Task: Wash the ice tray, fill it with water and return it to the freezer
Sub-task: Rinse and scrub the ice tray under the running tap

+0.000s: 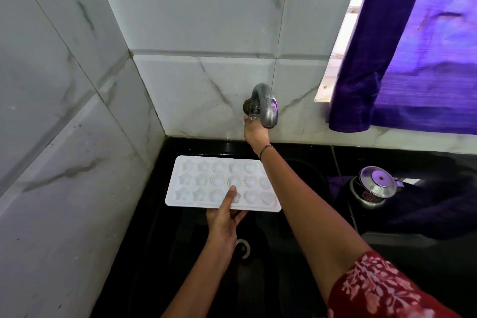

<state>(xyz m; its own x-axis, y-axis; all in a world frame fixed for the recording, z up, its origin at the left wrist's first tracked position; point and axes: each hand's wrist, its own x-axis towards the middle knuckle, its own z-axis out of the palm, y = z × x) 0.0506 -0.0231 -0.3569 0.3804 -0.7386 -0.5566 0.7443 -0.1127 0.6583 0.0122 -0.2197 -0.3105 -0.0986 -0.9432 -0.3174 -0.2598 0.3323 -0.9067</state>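
A white ice tray (196,183) with star, round and heart shaped cells is held level over the black sink (304,170). My left hand (224,219) grips its near edge, thumb on top across a cell and fingers underneath. My right hand (254,130) reaches up to the wall and is closed around the knob under the curved metal tap (265,104). My right forearm crosses over the tray's right end and hides a few cells. No water stream is visible from the spout.
The sink drain (242,248) lies below the tray. A steel pressure cooker (374,186) stands on the black counter to the right. Marble-patterned tiled walls close in at left and behind. A purple curtain (413,59) hangs at the upper right.
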